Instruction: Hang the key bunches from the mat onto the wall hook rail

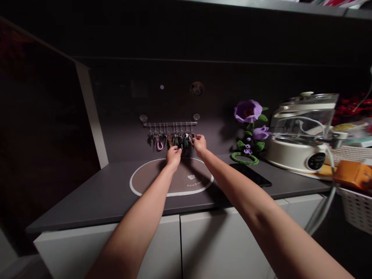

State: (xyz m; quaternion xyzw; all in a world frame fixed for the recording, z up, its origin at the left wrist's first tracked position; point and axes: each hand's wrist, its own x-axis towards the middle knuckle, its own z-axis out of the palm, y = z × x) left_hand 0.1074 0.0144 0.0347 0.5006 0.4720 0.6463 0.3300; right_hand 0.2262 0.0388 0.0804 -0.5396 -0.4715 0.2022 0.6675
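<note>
A clear hook rail is fixed to the dark back wall, with several bunches of keys hanging in a row from it. Toward the left of the row hangs a pink carabiner. My left hand reaches up from below, its fingers closed at the lower end of a dark key near the middle; the exact grip is small and partly hidden. At the right end of the rail, my right hand pinches a bunch of keys that still hangs close under the hooks.
Below the rail an oval grey-brown mat lies on the dark counter. To the right stand a purple crocheted flower, a black flat slab, a white appliance with a clear top, an orange box and a white basket.
</note>
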